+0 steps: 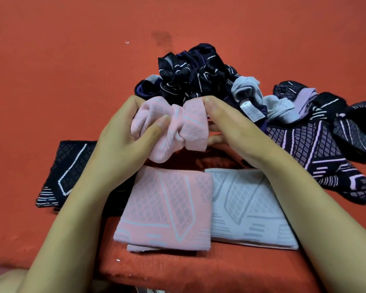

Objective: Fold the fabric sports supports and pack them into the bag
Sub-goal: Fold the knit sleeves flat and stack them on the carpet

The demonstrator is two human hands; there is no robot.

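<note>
**Soft pink support, held at both ends**

Nearest lay a folded pink support (167,208) beside a grey one (249,208). Above them, the left hand (123,136) and right hand (230,130) each pinched a bunched pink support (173,127); it looked light, limp and stretchy, best held at its edges.

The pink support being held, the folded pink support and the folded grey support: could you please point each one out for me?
Held pink support (173,127): head view, on its bunched middle between the hands.
Folded pink support (167,206): head view, on its patterned top face.
Folded grey support (247,206): head view, on its patterned top face.
</note>
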